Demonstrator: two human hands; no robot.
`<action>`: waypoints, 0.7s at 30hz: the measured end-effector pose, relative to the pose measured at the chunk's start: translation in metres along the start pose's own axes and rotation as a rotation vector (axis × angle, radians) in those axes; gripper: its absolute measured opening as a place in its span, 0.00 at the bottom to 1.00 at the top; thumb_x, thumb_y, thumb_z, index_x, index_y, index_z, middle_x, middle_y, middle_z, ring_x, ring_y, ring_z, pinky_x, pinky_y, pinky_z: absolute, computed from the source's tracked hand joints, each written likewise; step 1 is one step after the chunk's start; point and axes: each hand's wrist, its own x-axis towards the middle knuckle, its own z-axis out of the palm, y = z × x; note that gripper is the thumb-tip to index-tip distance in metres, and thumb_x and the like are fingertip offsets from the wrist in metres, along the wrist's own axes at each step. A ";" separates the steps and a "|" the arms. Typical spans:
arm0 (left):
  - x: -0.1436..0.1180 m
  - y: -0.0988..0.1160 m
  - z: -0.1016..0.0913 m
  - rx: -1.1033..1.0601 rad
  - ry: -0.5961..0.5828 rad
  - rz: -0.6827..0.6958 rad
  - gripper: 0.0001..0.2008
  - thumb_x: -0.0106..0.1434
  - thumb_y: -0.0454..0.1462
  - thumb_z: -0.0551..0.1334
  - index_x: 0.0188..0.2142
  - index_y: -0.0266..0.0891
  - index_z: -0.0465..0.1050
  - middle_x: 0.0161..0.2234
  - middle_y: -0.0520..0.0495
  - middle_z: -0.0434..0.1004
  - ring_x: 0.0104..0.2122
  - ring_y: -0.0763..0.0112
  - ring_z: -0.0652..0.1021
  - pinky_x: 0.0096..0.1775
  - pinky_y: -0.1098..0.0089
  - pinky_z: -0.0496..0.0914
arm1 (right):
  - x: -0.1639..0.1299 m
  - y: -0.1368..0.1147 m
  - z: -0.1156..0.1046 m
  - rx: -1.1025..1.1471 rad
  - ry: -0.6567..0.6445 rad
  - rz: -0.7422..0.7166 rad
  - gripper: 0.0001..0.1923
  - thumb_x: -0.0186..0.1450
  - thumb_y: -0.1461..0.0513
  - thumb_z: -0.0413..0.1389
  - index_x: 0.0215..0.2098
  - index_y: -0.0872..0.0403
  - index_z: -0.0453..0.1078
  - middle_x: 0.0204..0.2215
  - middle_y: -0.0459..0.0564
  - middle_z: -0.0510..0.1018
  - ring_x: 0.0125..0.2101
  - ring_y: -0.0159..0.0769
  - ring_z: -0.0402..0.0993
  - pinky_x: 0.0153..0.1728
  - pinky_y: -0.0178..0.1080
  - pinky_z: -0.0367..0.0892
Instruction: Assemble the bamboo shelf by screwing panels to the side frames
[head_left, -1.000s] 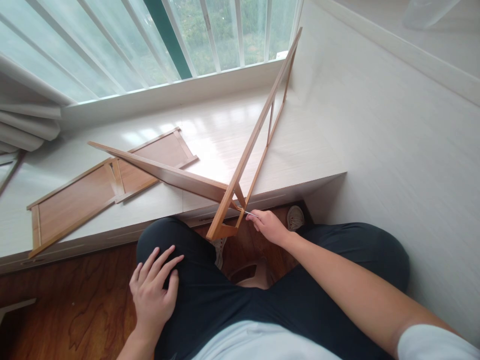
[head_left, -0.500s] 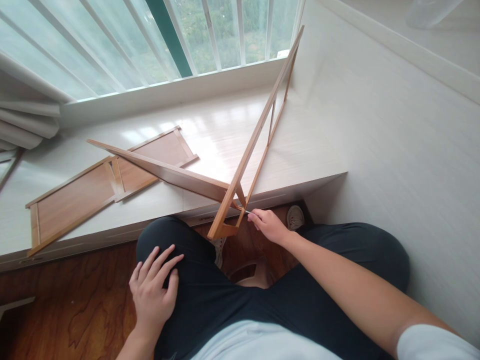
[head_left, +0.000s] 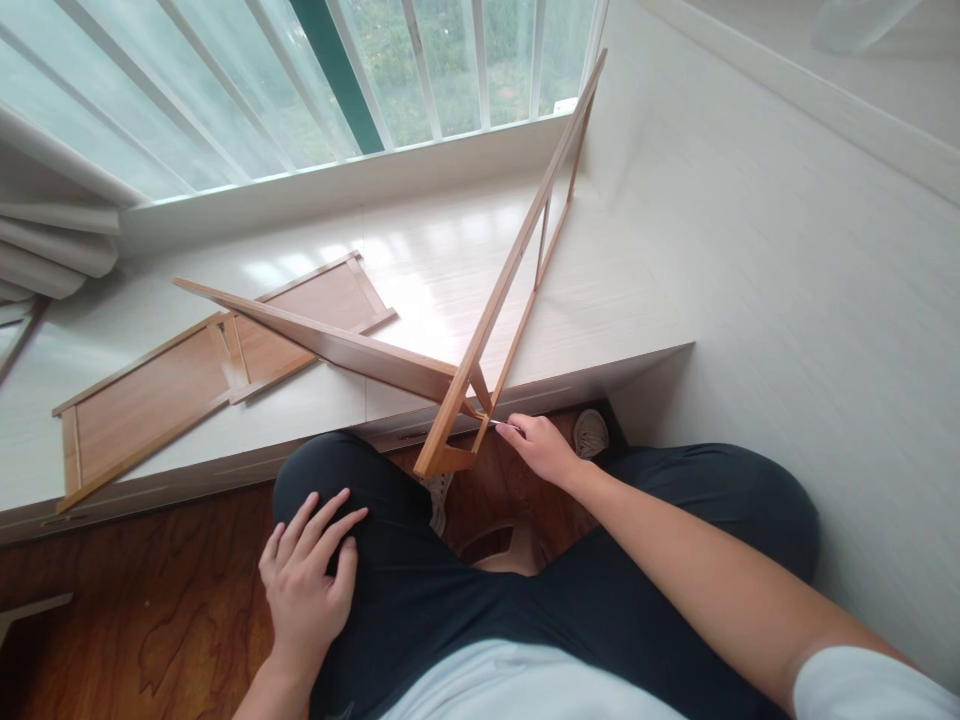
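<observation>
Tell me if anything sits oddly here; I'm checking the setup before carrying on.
The wooden frame leans at a steep tilt, its lower end overhanging the platform's edge. The right hand holds a thin metal tool at its joint.

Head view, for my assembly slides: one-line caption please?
Right hand pinches a thin metal tool at the wooden frame joint on the window ledge; left hand rests on the thigh.

Right hand (head_left: 541, 450) with a thin metal tool (head_left: 504, 425) at the wooden frame's (head_left: 504, 295) corner, left hand (head_left: 306, 580) flat on thigh.
</observation>
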 end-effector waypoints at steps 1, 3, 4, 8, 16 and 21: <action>0.000 0.000 0.000 0.000 -0.001 0.001 0.14 0.69 0.37 0.58 0.49 0.50 0.79 0.59 0.45 0.78 0.68 0.53 0.68 0.67 0.46 0.55 | 0.000 0.000 0.000 -0.006 0.005 0.004 0.25 0.74 0.47 0.50 0.24 0.51 0.56 0.20 0.43 0.63 0.24 0.34 0.58 0.29 0.38 0.49; 0.001 0.000 0.000 -0.001 0.002 0.002 0.14 0.69 0.37 0.58 0.49 0.50 0.79 0.59 0.46 0.78 0.67 0.53 0.68 0.67 0.46 0.56 | 0.000 0.000 0.000 -0.016 0.010 0.013 0.25 0.74 0.46 0.50 0.24 0.50 0.55 0.20 0.43 0.62 0.24 0.34 0.57 0.29 0.38 0.48; 0.001 0.000 0.000 -0.001 0.006 0.005 0.14 0.69 0.37 0.58 0.49 0.50 0.79 0.59 0.46 0.79 0.67 0.53 0.68 0.67 0.46 0.56 | 0.000 0.000 0.000 -0.021 0.014 0.017 0.25 0.74 0.46 0.50 0.24 0.50 0.55 0.19 0.43 0.62 0.23 0.34 0.56 0.29 0.38 0.48; 0.002 0.001 -0.001 0.008 0.004 0.020 0.14 0.69 0.37 0.58 0.50 0.49 0.78 0.59 0.44 0.78 0.67 0.51 0.69 0.67 0.46 0.56 | 0.001 -0.001 -0.001 -0.030 0.020 0.031 0.26 0.73 0.46 0.51 0.24 0.50 0.55 0.19 0.43 0.61 0.23 0.34 0.55 0.29 0.39 0.47; 0.002 0.002 -0.002 0.012 0.018 0.038 0.13 0.70 0.37 0.57 0.49 0.47 0.79 0.58 0.42 0.79 0.66 0.49 0.70 0.66 0.44 0.57 | 0.001 0.001 0.002 0.021 -0.018 0.021 0.27 0.75 0.46 0.47 0.23 0.50 0.53 0.20 0.43 0.60 0.24 0.34 0.56 0.30 0.39 0.47; 0.001 0.000 0.001 0.012 0.020 0.035 0.13 0.70 0.37 0.57 0.49 0.47 0.79 0.59 0.43 0.79 0.66 0.49 0.69 0.66 0.44 0.57 | -0.001 0.003 0.004 0.098 -0.031 0.015 0.28 0.75 0.43 0.43 0.24 0.50 0.55 0.22 0.44 0.62 0.26 0.36 0.58 0.31 0.39 0.49</action>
